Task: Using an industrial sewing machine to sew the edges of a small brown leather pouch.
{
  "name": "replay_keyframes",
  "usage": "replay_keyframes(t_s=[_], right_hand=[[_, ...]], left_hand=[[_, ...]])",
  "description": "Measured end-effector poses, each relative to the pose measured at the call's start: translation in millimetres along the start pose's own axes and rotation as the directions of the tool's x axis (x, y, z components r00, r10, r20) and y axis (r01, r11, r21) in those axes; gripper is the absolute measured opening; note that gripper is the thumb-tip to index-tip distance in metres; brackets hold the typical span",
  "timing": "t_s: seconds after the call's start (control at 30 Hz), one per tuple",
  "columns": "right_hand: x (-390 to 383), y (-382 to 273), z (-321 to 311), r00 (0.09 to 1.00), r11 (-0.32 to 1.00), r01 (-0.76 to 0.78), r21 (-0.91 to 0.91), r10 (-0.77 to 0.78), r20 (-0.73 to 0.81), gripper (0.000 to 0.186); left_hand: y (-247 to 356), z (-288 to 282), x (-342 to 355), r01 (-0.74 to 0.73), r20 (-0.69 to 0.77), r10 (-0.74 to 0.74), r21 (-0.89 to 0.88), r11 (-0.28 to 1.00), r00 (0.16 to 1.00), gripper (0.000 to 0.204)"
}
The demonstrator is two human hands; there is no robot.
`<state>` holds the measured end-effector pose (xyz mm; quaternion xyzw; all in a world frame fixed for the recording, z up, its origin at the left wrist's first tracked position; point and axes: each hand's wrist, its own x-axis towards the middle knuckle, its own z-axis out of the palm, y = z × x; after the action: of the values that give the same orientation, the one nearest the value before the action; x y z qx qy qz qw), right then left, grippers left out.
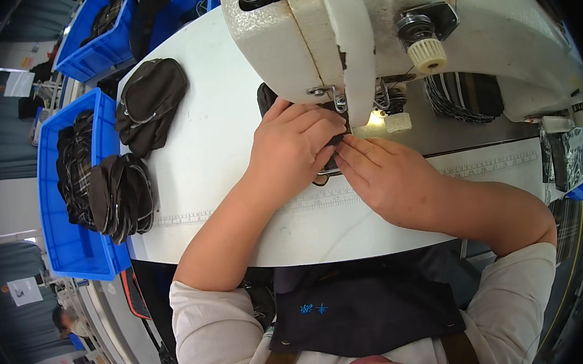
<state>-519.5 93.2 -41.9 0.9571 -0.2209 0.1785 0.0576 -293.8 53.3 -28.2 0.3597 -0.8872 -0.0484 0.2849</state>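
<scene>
1. Two bare hands meet under the head of the white, chipped industrial sewing machine (389, 28), at the far middle of the white tabletop (220, 160).
2. Left hand (288, 147): fingers curled, pressing down flat on a small dark fabric piece (267, 97), fingertips right by the needle area. Pressing more than gripping; thumb is hidden.
3. Right hand (381, 174): fingers fairly straight and close together, tips touching the same dark piece just beside the left fingertips. Not clenched; whether it pinches the fabric, cannot tell.
4. Most of the dark piece is covered by the hands and the machine head; one edge shows beyond the left hand.
5. One stack of dark zippered pouches (149, 104) lies at the far left corner of the tabletop, well apart from the hands; exact count unclear.
6. Two blue plastic bins: the near blue bin (60, 230), off the tabletop's left edge, holds many dark fabric pieces; the far blue bin (95, 43) sits behind it.
7. One striped dark fabric bundle (464, 97) sits behind the machine, right side.
</scene>
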Motion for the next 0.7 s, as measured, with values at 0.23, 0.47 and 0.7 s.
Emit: replay_keyframes(t_s=[0.23,0.47,0.7], right_hand=[[0.2,-1.1,-3.0,1.0,0.996,-0.017,0.086,0.016,0.017,0.036],[-0.1,-1.3,-8.5,0.999,0.998,0.037,0.055,-0.038,0.022,0.039],[2.3,-0.6,-2.0,1.0,0.997,-0.003,0.08,0.004,-0.007,0.04]], left_hand=[[8.2,-4.2,-3.3,-0.058,0.121,0.055,0.025,0.998,0.991,0.03],[10.8,-3.9,-4.6,-0.058,0.128,0.056,0.017,0.998,0.99,0.026],[8.9,-1.7,-2.1,-0.012,0.142,0.005,0.046,0.999,0.99,0.025]])
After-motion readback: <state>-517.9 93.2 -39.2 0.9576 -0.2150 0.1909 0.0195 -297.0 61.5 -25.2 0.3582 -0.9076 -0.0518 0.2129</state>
